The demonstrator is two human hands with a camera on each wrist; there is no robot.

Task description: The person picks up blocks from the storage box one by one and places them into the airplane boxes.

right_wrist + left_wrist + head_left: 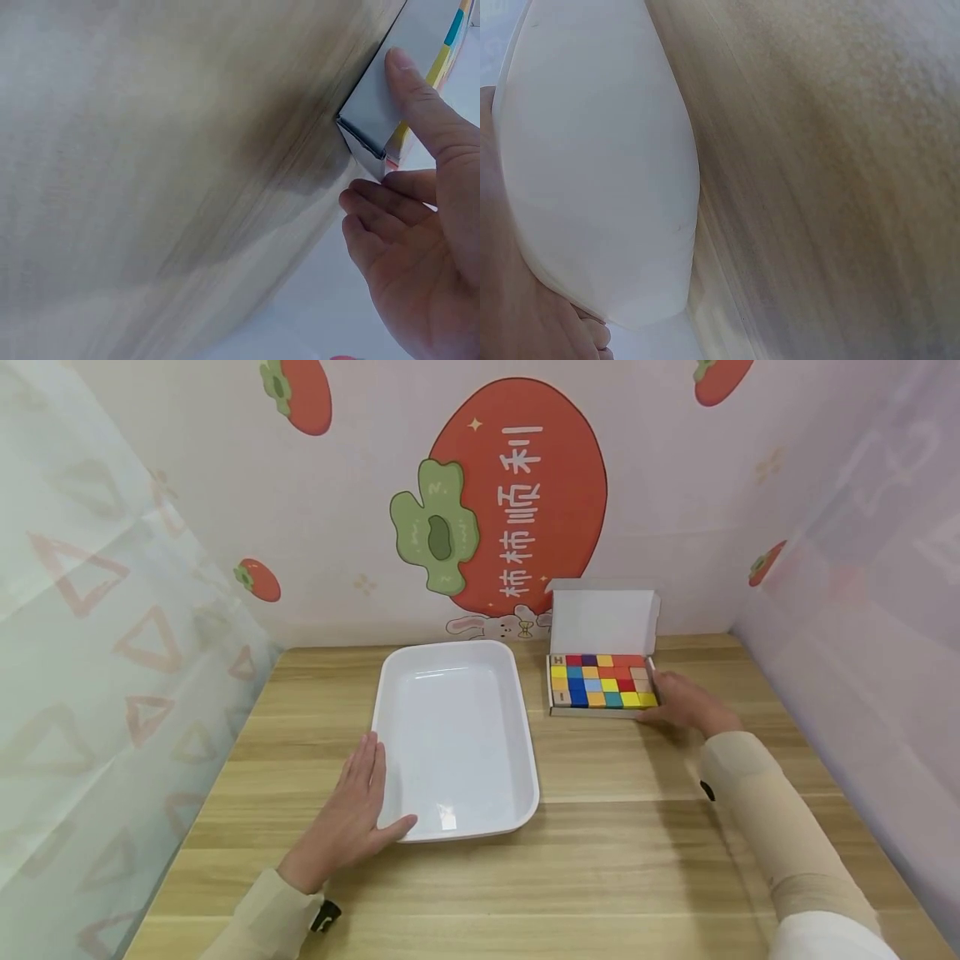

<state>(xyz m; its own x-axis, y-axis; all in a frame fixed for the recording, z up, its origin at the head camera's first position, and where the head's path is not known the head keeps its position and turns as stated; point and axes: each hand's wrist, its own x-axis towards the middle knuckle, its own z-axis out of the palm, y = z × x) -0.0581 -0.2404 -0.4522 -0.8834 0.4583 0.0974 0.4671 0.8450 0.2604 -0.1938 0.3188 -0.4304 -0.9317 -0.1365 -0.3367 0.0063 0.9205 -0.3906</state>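
Note:
A white rectangular tray (pixel 457 743) lies on the table. My left hand (pixel 348 814) rests on its near left corner, straight fingers along the left rim and thumb by the front rim. From the left wrist view, the tray's outer wall (pixel 600 165) shows with the hand at its edge. Farther right stands a cardboard box (pixel 600 712), its white lid raised, filled with rows of coloured wooden blocks (pixel 592 684). My right hand (pixel 686 703) holds the box's near right corner. In the right wrist view the thumb (pixel 420 97) presses the front wall while the fingers bend at the side wall.
The wooden table (pixel 585 877) runs back to a wall cloth (pixel 360 543) printed with persimmons. Pale cloths (pixel 97 635) hang along both sides. The raised lid (pixel 603 620) stands right by the back cloth.

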